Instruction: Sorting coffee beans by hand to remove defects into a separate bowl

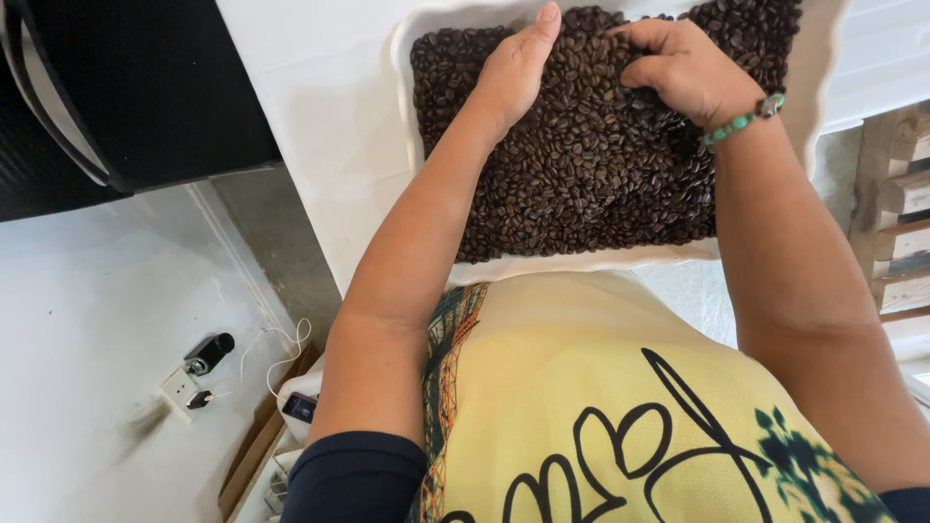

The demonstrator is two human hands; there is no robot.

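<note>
Left hand point(515, 66): laid flat, palm down, fingers straight and together, pointing to 12 o'clock. It rests on the coffee beans point(581, 165) and grips nothing that can be seen.

Right hand point(678, 68): at 3 o'clock from the left hand, nearly touching it. Fingers curled downward into the bean layer, knuckles raised, in a raking or gathering posture. Whether beans are enclosed in the curl cannot be told. A bead bracelet point(744, 120) of green stones circles the wrist.

Coffee beans: dark brown, roasted, loose, spread in a shallow even layer that fills most of the tray. Position: upper centre of the view, directly beneath both hands. Handling, by judgement: each bean light, hard and dry, somewhat smooth; the mass shifts and rolls freely and will spill over a low rim if pushed hard. Best taken by scooping with cupped fingers or sweeping with a flat palm; single beans by pinch of thumb and forefinger.

Tray point(601, 260): white, rectangular, rounded corners, low rim. Stiff; probably heavy when loaded. Lift by two opposite rims and keep it level.

Counter point(310, 116): white surface bearing the tray.

Black appliance point(126, 87): at 9 o'clock from the tray, on the far left.

Wall socket point(180, 389) with a plug and white cable point(276, 358): at 7 o'clock, low on the wall.

Wooden slats point(896, 213): at 3 o'clock, right edge.

Yellow shirt point(601, 387): patterned, at 6 o'clock, nearest the camera.
</note>
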